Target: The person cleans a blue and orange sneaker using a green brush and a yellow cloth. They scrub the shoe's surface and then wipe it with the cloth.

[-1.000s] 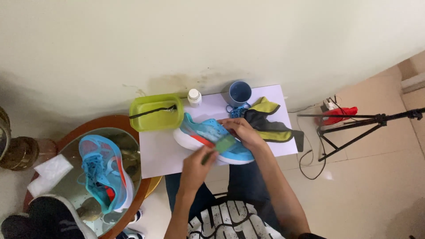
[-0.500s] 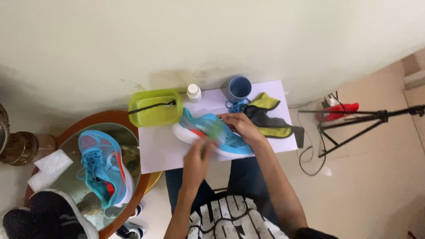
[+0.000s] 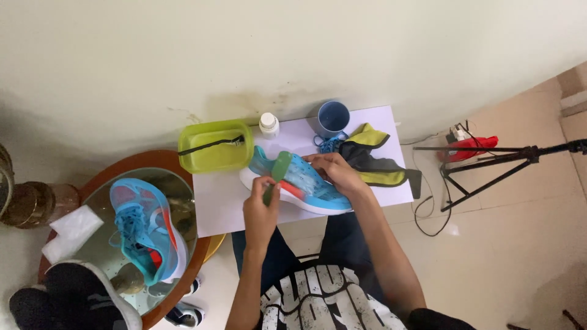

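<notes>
At frame centre, a blue shoe [image 3: 299,183] lies on a white desk [image 3: 214,201]. The left hand [image 3: 262,214] closes its grip around a green brush [image 3: 276,174] against the shoe's heel; the right hand [image 3: 335,173] clasps the shoe's top. A green tub [image 3: 214,146] sits just left; bare desk lies near the front-left edge.

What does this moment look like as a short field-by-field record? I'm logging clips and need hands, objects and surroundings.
left hand: left hand grips a green brush against the shoe
right hand: right hand steadies the blue shoe from above
surface: white table
behind the shoe: green tub with a dark brush across it, white bottle, blue mug, yellow-and-grey cloth
left side: second blue shoe on a round glass-topped table
right side: tripod on the floor
</notes>
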